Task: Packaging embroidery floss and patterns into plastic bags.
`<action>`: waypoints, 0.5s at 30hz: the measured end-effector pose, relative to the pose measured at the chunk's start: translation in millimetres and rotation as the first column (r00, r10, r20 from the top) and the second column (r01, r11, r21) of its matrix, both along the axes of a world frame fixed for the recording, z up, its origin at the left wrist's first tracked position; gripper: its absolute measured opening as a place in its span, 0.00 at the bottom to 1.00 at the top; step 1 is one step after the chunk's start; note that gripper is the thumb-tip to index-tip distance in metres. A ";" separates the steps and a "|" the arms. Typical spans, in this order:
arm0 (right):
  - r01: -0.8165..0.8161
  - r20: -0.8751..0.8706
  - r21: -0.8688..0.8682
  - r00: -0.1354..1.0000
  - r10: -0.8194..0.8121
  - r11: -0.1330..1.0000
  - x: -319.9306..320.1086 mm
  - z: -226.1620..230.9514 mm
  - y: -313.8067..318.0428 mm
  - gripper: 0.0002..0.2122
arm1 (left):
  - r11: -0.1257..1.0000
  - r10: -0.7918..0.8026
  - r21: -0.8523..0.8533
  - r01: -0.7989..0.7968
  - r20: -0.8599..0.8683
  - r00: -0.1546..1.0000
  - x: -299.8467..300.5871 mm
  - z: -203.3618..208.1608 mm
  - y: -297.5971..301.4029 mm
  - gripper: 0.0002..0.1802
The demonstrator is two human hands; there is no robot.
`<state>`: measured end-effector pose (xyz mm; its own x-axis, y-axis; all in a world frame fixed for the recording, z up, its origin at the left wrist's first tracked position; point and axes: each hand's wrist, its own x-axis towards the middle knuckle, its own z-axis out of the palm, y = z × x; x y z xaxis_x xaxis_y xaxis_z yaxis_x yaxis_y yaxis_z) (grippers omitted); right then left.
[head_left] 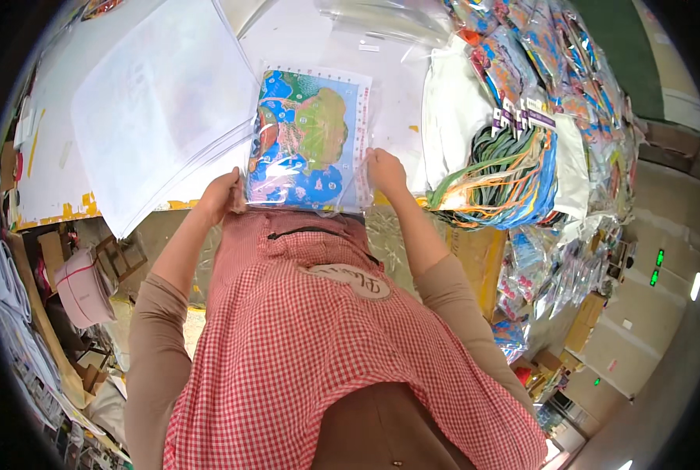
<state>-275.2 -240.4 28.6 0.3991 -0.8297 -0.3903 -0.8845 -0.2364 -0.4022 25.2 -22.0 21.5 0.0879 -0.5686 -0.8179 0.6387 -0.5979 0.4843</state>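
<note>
A clear plastic bag point(358, 176) lies at the table's front edge. Inside it is a colourful printed pattern sheet point(322, 129) with blue areas, a green tree shape and a white border. My left hand point(223, 192) is closed on the bag's lower left edge, its fingertips partly hidden. On the opposite side my right hand point(385, 171) pinches the bag's right edge. The bag's lower end reaches the front of my red checked apron point(287, 305).
Large white sheets point(162, 102) are stacked at the left, overhanging the front edge. To the right, bundles of coloured thread point(514, 176) with tags lie on folded white cloth point(452, 102). Beyond them many filled plastic packets point(522, 47) are heaped. A pink bundle point(83, 288) stands below left.
</note>
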 end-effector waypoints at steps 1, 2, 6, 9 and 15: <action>-0.014 -0.104 0.001 0.994 0.014 1.000 0.2 -2.0 -1.1 0.16 | 0.999 -0.042 -0.015 0.041 -0.050 0.998 0.5 0.0 1.8 0.21; -0.028 -0.207 0.004 0.978 0.028 1.000 -0.2 -4.2 -1.3 0.16 | 0.996 -0.084 -0.033 0.081 -0.100 0.991 0.6 -0.4 3.7 0.21; -0.133 -0.225 -0.117 0.969 0.104 0.984 -19.8 -21.2 5.0 0.14 | 0.993 -0.059 0.104 0.064 -0.057 0.997 -19.8 0.1 -1.5 0.21; 0.016 -0.223 -0.240 0.972 -0.071 0.971 -79.7 -56.2 -11.7 0.11 | 0.994 -0.077 0.065 0.083 -0.092 0.993 -20.2 -4.4 -11.7 0.21; 0.195 0.345 0.551 0.832 -0.434 0.811 -71.5 -28.0 -8.3 0.12 | 0.991 -0.108 0.060 0.118 -0.142 0.984 -1.5 -9.5 -16.6 0.21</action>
<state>-346.8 -248.6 0.7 0.3728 -0.6937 -0.6164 -0.5735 0.3500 -0.7407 23.7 -38.6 12.0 -0.0901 -0.5113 -0.8547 0.6229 -0.6985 0.3522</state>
